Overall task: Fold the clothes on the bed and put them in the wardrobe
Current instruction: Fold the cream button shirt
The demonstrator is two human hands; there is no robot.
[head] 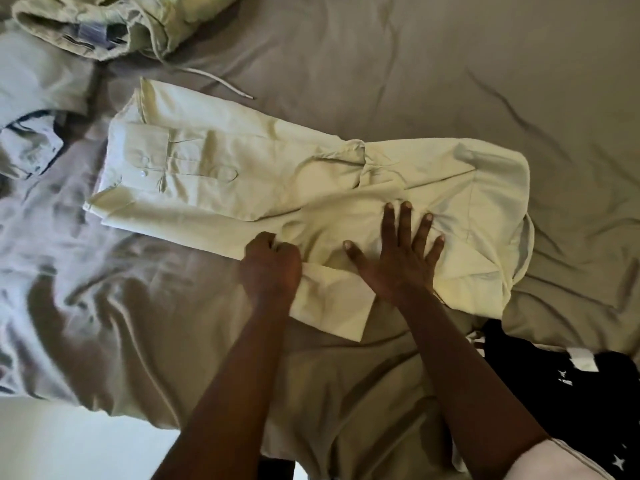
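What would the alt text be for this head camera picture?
A pale yellow long-sleeved shirt lies on a grey bedsheet; the right hand presses it flat while the left hand pinches a fold. A dark garment lies at lower right.

The pale yellow shirt (pixel 277 174) is smooth matt cloth; the grey bedsheet (pixel 450 64) is creased cloth.

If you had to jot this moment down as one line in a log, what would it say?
step: folding pale yellow shirt on bed | left hand: gripping shirt edge | right hand: flat, pressing shirt | wardrobe: not in view
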